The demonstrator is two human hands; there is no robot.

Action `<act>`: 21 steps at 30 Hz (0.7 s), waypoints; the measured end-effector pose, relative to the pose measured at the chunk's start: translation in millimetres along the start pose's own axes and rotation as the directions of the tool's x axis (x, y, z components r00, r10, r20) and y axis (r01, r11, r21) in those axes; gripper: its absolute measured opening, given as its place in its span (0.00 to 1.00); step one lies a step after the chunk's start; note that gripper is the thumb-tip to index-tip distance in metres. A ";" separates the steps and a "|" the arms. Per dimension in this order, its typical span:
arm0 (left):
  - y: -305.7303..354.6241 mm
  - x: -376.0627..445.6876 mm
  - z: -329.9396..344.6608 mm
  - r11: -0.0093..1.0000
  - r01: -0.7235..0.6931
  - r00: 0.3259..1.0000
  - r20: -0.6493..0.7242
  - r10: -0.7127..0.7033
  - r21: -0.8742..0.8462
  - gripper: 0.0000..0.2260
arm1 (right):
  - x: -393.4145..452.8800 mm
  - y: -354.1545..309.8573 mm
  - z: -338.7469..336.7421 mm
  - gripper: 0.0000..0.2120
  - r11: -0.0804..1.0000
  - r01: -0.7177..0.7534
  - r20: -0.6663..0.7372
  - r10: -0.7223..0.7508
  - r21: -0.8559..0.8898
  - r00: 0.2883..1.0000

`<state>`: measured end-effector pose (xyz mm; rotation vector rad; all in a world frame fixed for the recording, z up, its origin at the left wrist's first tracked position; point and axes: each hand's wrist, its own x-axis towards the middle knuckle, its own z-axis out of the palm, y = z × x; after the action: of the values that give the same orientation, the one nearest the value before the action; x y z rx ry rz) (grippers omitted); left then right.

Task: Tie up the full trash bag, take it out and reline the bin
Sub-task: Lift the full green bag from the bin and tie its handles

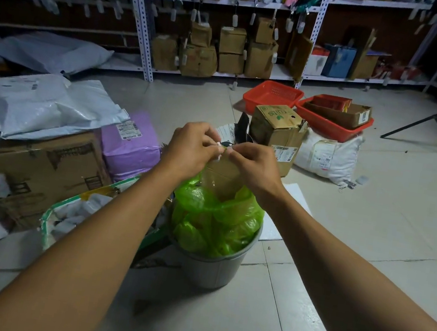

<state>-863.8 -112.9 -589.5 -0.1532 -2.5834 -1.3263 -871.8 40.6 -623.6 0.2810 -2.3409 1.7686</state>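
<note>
— Pinching what, those hands?
— Left hand (190, 148) and right hand (254, 165) both pinch the green trash bag (215, 216) top, bag sitting in the grey bin (213, 269) on the floor.

A translucent lime-green plastic trash bag (215, 216) sits inside a round grey plastic bin (213, 269) standing upright on the tiled floor. The bag bulges full above the bin's rim, with a piece of brown cardboard (222, 178) poking up through its gathered top. The bag's neck is drawn upward into a narrow bunch, its upper ends pinched together above the cardboard.
</note>
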 end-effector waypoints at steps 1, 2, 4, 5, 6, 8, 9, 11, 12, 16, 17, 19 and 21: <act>-2.4 0.6 1.4 1.000 0.011 1.000 0.011 -0.010 -0.018 0.05 | -0.4 -0.4 -0.6 0.06 1.000 -0.001 0.002 0.001 0.024 1.000; -4.6 1.0 2.5 0.999 0.017 1.000 0.019 -0.016 -0.035 0.04 | -1.1 -0.9 -1.2 0.05 0.999 -0.003 0.005 0.003 0.045 1.000; -9.2 2.0 5.4 0.998 0.016 1.000 0.026 -0.014 -0.068 0.02 | -1.5 -0.2 -2.4 0.03 0.997 -0.011 0.015 0.010 0.075 1.000; -11.4 2.4 7.1 0.997 0.014 1.000 0.025 -0.012 -0.082 0.02 | -1.3 0.8 -2.5 0.04 0.997 -0.014 0.017 0.013 0.079 1.000; -12.9 2.1 8.4 0.996 0.019 1.000 0.020 -0.017 -0.090 0.01 | -1.6 1.1 -2.3 0.04 0.997 -0.015 0.020 0.013 0.079 1.000; -16.1 2.6 11.2 0.992 0.046 0.999 0.018 -0.044 -0.122 0.01 | -1.6 2.3 -1.9 0.02 0.996 -0.015 0.044 0.011 0.089 0.999; -17.2 2.8 12.6 0.987 0.066 0.998 0.019 -0.064 -0.149 0.02 | -1.5 3.0 -1.8 0.02 0.995 -0.021 0.065 0.015 0.099 0.998; -18.9 3.4 15.3 0.974 0.104 0.995 0.013 -0.103 -0.200 0.03 | -1.5 6.0 -0.9 0.03 0.995 -0.027 0.099 0.017 0.099 0.995; -18.0 3.1 16.1 0.963 0.126 0.992 0.016 -0.125 -0.240 0.04 | -1.9 7.3 0.2 0.05 0.996 -0.017 0.112 0.007 0.093 0.994; -12.1 2.4 17.4 0.895 0.187 0.982 0.060 -0.179 -0.404 0.02 | -0.7 13.2 4.8 0.12 0.999 0.038 0.150 -0.041 0.020 0.988; -10.5 2.0 17.3 0.905 0.179 0.984 0.065 -0.167 -0.385 0.03 | 0.0 13.8 4.7 0.11 0.999 0.041 0.137 -0.043 0.017 0.990; -9.7 1.5 16.4 0.916 0.150 0.989 0.055 -0.139 -0.372 0.04 | 0.8 13.9 3.9 0.07 0.999 0.020 0.092 -0.025 0.048 0.995; -14.2 4.5 16.3 0.915 0.140 0.989 0.012 -0.146 -0.379 0.07 | 1.0 14.6 3.2 0.05 0.995 -0.017 0.047 0.013 0.099 0.999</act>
<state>-873.5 -108.0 -608.7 -0.0165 -2.3324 -1.8637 -876.8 41.4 -637.6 0.3235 -2.2953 1.9084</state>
